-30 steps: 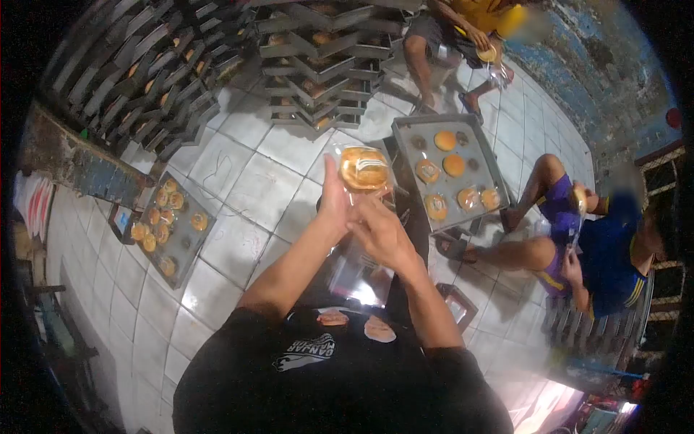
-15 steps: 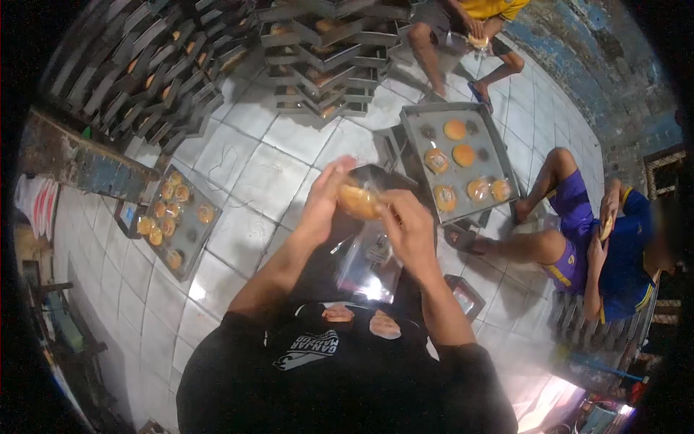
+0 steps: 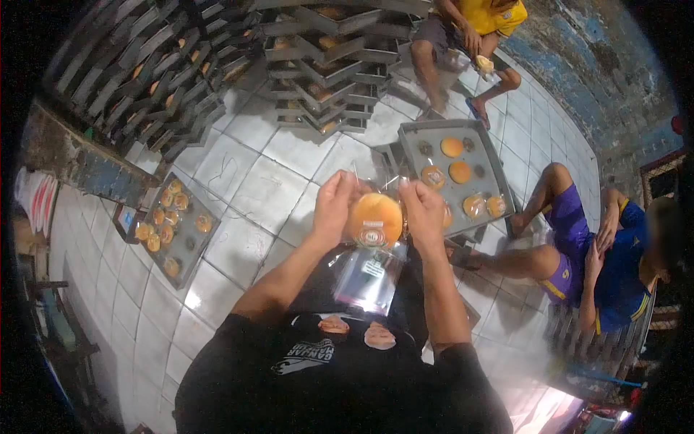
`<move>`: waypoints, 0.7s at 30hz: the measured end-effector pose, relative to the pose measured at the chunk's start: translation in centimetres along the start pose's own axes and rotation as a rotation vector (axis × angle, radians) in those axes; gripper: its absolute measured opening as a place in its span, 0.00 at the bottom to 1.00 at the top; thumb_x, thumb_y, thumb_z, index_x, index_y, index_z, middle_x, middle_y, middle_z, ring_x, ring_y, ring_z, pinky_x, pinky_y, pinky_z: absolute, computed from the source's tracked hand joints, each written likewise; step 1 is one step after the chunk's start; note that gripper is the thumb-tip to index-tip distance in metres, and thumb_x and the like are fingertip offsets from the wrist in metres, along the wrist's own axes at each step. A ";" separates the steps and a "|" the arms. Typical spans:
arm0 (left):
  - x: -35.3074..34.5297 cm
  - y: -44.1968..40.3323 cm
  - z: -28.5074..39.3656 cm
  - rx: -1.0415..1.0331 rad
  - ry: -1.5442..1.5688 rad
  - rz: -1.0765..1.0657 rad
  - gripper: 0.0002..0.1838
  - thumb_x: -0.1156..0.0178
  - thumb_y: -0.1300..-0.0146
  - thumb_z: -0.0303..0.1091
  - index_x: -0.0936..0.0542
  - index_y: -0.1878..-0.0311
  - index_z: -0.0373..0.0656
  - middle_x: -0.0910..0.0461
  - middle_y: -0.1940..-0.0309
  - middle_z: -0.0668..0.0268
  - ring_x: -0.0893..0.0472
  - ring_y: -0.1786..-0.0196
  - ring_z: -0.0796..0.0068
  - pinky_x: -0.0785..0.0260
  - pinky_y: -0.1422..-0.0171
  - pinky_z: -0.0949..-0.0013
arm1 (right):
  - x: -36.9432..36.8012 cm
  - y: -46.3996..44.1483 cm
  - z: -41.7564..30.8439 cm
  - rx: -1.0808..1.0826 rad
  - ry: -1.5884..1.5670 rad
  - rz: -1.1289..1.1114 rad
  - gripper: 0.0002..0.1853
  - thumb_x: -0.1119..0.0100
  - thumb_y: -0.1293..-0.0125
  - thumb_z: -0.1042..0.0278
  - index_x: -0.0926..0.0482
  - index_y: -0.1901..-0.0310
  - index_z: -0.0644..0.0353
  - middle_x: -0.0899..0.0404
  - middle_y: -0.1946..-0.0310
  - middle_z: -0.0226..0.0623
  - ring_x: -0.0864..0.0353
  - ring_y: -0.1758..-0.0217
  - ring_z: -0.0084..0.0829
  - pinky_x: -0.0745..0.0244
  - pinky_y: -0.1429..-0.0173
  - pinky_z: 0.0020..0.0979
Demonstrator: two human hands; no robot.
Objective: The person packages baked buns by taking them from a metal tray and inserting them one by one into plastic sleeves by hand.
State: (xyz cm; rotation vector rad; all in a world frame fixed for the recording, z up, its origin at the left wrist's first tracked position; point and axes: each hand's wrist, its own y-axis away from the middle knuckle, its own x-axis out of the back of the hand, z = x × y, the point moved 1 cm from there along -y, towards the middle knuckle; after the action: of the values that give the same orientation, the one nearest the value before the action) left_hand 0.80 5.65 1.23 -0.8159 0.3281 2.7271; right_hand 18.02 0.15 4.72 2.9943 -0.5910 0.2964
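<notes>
Pinching opposite upper corners of a clear bag (image 3: pixel 377 182), the left hand (image 3: pixel 335 208) and right hand (image 3: pixel 423 211) are held apart. A bun (image 3: pixel 379 214) is already enclosed between them; no sealing can be made out. The bag's mouth is seemingly directed away from the wearer, its long axis likewise; the bun is nearly round. Beyond, on a tray (image 3: pixel 491 171), wrapped buns (image 3: pixel 473 207) and two apparently bare buns (image 3: pixel 460 172) are seen.

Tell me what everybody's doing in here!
The left fingers and right fingers hold up a clear bag with a bun inside. One tray of buns is to the right, another tray to the left. Someone in yellow holds what looks like a bun; someone in blue sits, hands close together.
</notes>
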 end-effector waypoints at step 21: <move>7.2 0.3 -4.7 0.218 -0.213 -0.097 0.11 0.40 0.24 0.35 0.17 0.50 0.37 0.17 0.58 0.69 0.21 0.51 0.80 0.30 0.43 0.75 | 0.8 5.9 7.8 -0.457 -0.621 -0.077 0.14 0.42 0.22 0.60 0.15 0.50 0.63 0.12 0.57 0.36 0.13 0.56 0.28 0.20 0.52 0.31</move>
State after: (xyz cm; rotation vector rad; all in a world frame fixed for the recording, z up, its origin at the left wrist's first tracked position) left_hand -2.73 5.42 -6.66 -0.4665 0.5131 2.5984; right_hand 17.86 -6.46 -2.55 2.6078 -0.4890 -0.7001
